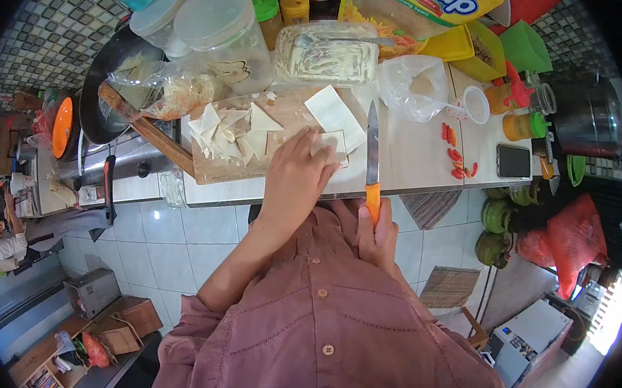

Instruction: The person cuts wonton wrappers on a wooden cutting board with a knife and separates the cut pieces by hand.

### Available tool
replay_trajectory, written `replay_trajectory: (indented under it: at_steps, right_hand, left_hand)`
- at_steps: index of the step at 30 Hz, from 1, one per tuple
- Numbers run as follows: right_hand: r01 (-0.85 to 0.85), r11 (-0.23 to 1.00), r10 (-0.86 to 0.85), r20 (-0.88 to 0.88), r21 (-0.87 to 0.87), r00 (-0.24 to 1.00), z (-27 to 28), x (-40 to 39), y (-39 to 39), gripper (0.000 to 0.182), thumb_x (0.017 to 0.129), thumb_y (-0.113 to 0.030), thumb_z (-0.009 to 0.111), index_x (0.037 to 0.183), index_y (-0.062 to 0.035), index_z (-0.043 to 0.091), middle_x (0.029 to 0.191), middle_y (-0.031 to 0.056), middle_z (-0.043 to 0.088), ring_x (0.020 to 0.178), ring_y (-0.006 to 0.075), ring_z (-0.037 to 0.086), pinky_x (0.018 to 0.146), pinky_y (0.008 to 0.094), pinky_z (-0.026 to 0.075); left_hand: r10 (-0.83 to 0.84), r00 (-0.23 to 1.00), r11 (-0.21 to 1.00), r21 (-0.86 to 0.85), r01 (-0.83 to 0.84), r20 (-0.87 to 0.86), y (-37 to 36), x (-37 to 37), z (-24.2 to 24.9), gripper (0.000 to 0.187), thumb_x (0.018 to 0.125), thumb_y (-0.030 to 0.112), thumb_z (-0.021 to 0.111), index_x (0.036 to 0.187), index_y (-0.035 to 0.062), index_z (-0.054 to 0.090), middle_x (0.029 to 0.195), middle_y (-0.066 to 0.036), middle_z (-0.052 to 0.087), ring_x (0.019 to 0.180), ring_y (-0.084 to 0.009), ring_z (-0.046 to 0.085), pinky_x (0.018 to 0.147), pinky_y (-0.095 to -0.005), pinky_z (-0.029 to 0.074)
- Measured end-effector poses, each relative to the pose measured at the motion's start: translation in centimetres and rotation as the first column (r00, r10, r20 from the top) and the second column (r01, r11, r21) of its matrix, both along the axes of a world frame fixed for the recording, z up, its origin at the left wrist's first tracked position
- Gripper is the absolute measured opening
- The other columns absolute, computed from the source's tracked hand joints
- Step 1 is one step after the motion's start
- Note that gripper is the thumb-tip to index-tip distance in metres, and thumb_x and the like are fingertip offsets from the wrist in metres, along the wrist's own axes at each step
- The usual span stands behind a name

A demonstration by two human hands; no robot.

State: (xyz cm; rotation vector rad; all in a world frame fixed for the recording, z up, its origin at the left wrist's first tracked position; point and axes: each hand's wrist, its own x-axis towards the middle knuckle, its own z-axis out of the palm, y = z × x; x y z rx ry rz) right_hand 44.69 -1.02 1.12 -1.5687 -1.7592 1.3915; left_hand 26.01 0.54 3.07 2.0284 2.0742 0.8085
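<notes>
A: What is the left hand [297,175] doing?
B: It is lying flat, fingers spread, pressing a pale wrapper sheet [334,147] onto the cutting board [212,168] on the table [417,161].
A: And the right hand [377,236]?
B: Its grip is closing fully around the orange handle of a knife [372,153], blade pointing to twelve o'clock just beside the sheet. Cut triangles [231,131] are lying at ten o'clock; red chilies [455,156] at three o'clock.

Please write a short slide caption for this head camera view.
Left hand presses a pastry sheet; right hand holds an orange-handled knife.
</notes>
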Motion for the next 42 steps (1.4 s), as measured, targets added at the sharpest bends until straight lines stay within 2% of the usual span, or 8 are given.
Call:
replay_trajectory:
  at_steps: [7, 9, 13, 15, 20, 26, 29, 42]
  right_hand:
    - [-0.003, 1.000, 0.003, 0.001, 0.027, 1.000, -0.4, -0.4, 1.3, 0.025, 0.093, -0.024, 0.048, 0.102, -0.0007, 0.044, 0.080, 0.0206, 0.054, 0.075, 0.0376, 0.053, 0.067, 0.0439, 0.042]
    - [-0.022, 0.966, 0.025, -0.008, 0.259, 1.000, -1.1, -0.7, 1.6, 0.016, 0.095, -0.019, 0.046, 0.095, -0.0036, 0.045, 0.055, 0.0008, 0.048, 0.042, 0.0076, 0.045, 0.040, 0.0244, 0.036]
    - [-0.036, 0.967, 0.041, -0.015, 0.253, 0.999, -1.4, -0.9, 2.0, 0.015, 0.095, -0.018, 0.046, 0.094, -0.0035, 0.044, 0.056, 0.0013, 0.047, 0.042, 0.0084, 0.045, 0.040, 0.0250, 0.036]
    - [-0.045, 0.999, 0.045, 0.003, 0.025, 0.999, -0.6, -1.0, 2.2, 0.023, 0.093, -0.023, 0.048, 0.104, -0.0034, 0.043, 0.080, 0.0194, 0.057, 0.071, 0.0376, 0.056, 0.063, 0.0440, 0.043]
    - [-0.029, 0.999, 0.031, -0.046, 0.029, 0.998, -0.4, -1.1, 2.8, 0.021, 0.093, -0.022, 0.047, 0.104, -0.0039, 0.043, 0.076, 0.0184, 0.056, 0.067, 0.0368, 0.055, 0.062, 0.0434, 0.043]
    - [-0.014, 0.999, 0.016, -0.074, 0.029, 0.997, -0.3, -1.2, 3.2, 0.020, 0.094, -0.022, 0.047, 0.102, -0.0041, 0.043, 0.073, 0.0176, 0.055, 0.063, 0.0352, 0.054, 0.059, 0.0425, 0.042]
    - [-0.010, 0.999, 0.012, -0.073, 0.035, 0.997, -0.7, -1.1, 3.2, 0.020, 0.094, -0.022, 0.048, 0.101, -0.0041, 0.043, 0.072, 0.0172, 0.054, 0.063, 0.0348, 0.054, 0.058, 0.0420, 0.042]
    - [0.004, 0.997, -0.002, -0.018, 0.075, 1.000, -1.1, -0.5, 2.7, 0.022, 0.093, -0.022, 0.049, 0.101, -0.0026, 0.045, 0.073, 0.0158, 0.056, 0.064, 0.0350, 0.054, 0.058, 0.0419, 0.042]
  left_hand:
    - [0.081, 0.994, 0.990, -0.123, -0.072, 0.068, 1.1, 0.2, 0.5, 0.042, 0.074, 0.017, 0.071, 0.109, 0.0017, 0.053, 0.103, -0.015, 0.050, 0.094, -0.0335, 0.049, 0.083, -0.0438, 0.042]
    - [0.095, 0.992, 0.986, -0.143, -0.082, 0.085, 1.1, 0.1, 0.6, 0.042, 0.074, 0.017, 0.071, 0.108, 0.0019, 0.053, 0.103, -0.015, 0.050, 0.094, -0.0338, 0.049, 0.083, -0.0435, 0.042]
    - [0.150, 0.976, 0.979, -0.163, -0.123, 0.160, 1.1, 0.1, 0.7, 0.039, 0.072, 0.016, 0.073, 0.104, 0.0031, 0.054, 0.101, -0.015, 0.051, 0.093, -0.0344, 0.050, 0.081, -0.0425, 0.043]
    - [0.157, 0.975, 0.972, -0.202, -0.123, 0.159, 1.2, 0.2, 0.8, 0.035, 0.073, 0.013, 0.071, 0.103, 0.0036, 0.054, 0.098, -0.014, 0.053, 0.092, -0.0344, 0.052, 0.081, -0.0422, 0.042]
    - [0.166, 0.976, 0.968, -0.209, -0.135, 0.138, 1.0, -0.5, 1.1, 0.023, 0.078, 0.007, 0.063, 0.099, 0.0037, 0.056, 0.088, -0.013, 0.059, 0.087, -0.0339, 0.056, 0.077, -0.0431, 0.043]
    - [0.397, 0.917, 0.918, 0.030, -0.396, -0.037, 2.2, -4.5, 3.0, 0.018, 0.080, 0.007, 0.060, 0.098, 0.0029, 0.060, 0.095, -0.014, 0.062, 0.085, -0.0354, 0.057, 0.076, -0.0429, 0.045]
    - [0.385, 0.917, 0.909, 0.214, -0.357, -0.104, 3.6, -5.1, 2.9, 0.022, 0.080, 0.010, 0.061, 0.101, 0.0038, 0.061, 0.097, -0.012, 0.061, 0.090, -0.0333, 0.055, 0.078, -0.0415, 0.045]
    - [0.307, 0.951, 0.950, -0.046, -0.308, -0.036, 6.8, -2.3, 0.1, 0.014, 0.079, 0.016, 0.065, 0.083, 0.0038, 0.060, 0.080, -0.010, 0.063, 0.078, -0.0303, 0.062, 0.071, -0.0425, 0.047]
